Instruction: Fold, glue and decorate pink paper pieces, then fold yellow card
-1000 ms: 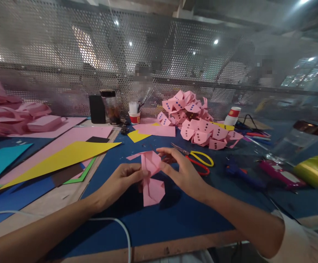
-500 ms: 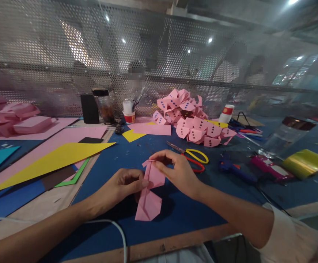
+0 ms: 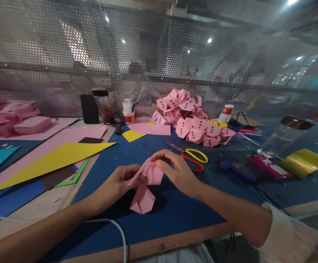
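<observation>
A pink folded paper piece (image 3: 144,199) is held between both hands just above the blue table mat. My left hand (image 3: 123,180) grips its left side, thumb across the middle and a flap of paper rising beside the fingers. With fingers and thumb closed, my right hand (image 3: 172,170) pinches the upper edge. The lower part of the paper hangs free, with creases and angled corners. Behind my right hand lie scissors (image 3: 196,155) with one yellow and one red handle loop.
Pink folded papers with dots (image 3: 181,106) are heaped at the back. Coloured sheets (image 3: 57,159) lie left. A blue glue gun (image 3: 235,170), a magenta tool (image 3: 271,168), a gold roll (image 3: 307,162) and a clear jar (image 3: 289,133) are right. A white cable (image 3: 117,228) crosses the front.
The pink paper has turned and its left flap has been opened out beside my left fingers. Its lower end has shifted slightly up and left. My right hand still pinches the top.
</observation>
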`<action>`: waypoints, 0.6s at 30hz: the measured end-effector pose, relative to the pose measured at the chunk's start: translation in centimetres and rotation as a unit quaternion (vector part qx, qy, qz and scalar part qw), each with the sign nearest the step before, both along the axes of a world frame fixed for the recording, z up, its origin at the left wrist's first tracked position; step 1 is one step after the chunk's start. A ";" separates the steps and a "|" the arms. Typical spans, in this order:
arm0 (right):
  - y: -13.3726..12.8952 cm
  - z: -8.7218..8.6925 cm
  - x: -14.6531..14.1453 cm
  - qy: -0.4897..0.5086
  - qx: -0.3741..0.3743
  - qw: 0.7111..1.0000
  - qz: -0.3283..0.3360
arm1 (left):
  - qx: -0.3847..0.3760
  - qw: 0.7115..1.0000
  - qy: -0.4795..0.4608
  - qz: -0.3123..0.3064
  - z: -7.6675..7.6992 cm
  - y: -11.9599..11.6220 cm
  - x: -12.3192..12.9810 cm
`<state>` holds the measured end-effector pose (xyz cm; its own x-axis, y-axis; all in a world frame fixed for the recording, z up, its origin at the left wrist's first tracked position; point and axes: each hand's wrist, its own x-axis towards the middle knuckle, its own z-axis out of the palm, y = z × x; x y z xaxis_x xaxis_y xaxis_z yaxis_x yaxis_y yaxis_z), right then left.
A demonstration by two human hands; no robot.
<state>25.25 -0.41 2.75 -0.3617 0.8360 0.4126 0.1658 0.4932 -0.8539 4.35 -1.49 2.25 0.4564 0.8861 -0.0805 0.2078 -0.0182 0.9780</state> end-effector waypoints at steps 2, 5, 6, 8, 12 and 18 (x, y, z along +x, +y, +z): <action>0.1 0.0 0.0 0.005 -0.026 1.000 -0.005 | 0.012 1.000 0.015 -0.008 -0.1 -0.1 -0.1; 0.5 -0.5 0.0 0.033 -0.066 0.997 -0.016 | 0.017 0.999 0.034 -0.018 -0.4 -0.2 -0.3; 0.6 -0.6 0.0 0.042 -0.081 0.996 -0.013 | 0.020 0.999 0.038 -0.022 -0.5 -0.2 -0.3; 0.8 -0.8 0.0 0.038 -0.102 0.994 0.004 | 0.030 0.998 0.040 -0.027 -0.6 -0.2 -0.4; 1.1 -0.9 0.2 -0.014 -0.097 0.994 0.038 | 0.018 0.999 0.025 -0.029 -0.4 0.0 -0.4; 1.3 -0.8 0.4 -0.015 -0.098 0.994 0.039 | -0.025 0.999 0.000 -0.031 0.2 0.2 -0.3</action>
